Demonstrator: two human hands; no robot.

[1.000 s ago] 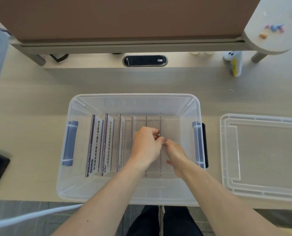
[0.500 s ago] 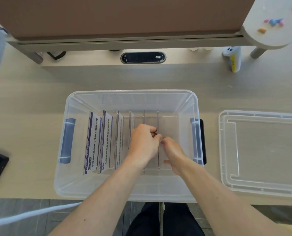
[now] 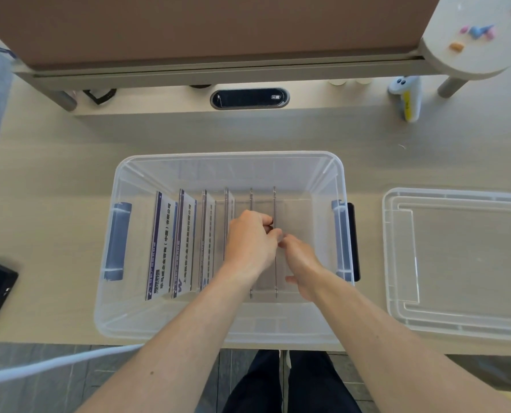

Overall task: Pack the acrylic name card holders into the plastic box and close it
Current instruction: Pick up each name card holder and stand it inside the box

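Your two hands are down inside the box, meeting over the rightmost holder in the row. The left hand has its fingers curled narrow, pinching what looks like that holder's top edge; the right hand comes in from the other side, its fingertips touching the same edge. How firmly either one grips is hard to tell, since the clear sheet all but vanishes against the box floor.

These holders are stiff acrylic sheets standing upright on edge, parallel, one behind another to the left of your fingers. The three farthest left carry printed cards with blue trim; those under your knuckles look bare and clear. Expect them to be light, rigid and slick, with hard thin edges that can chip or scratch if they knock together. Take each by the top edge near the middle, thumb on one face and fingers on the other, so it cannot tip sideways into its neighbour.

The box is soft translucent plastic with rounded corners and a blue latch at each end; its walls will flex if you lean on them. There is free floor to the right of your fingers. The lid, flat, ribbed and equally clear, lies on the counter well beyond your right hand, not yet fitted.
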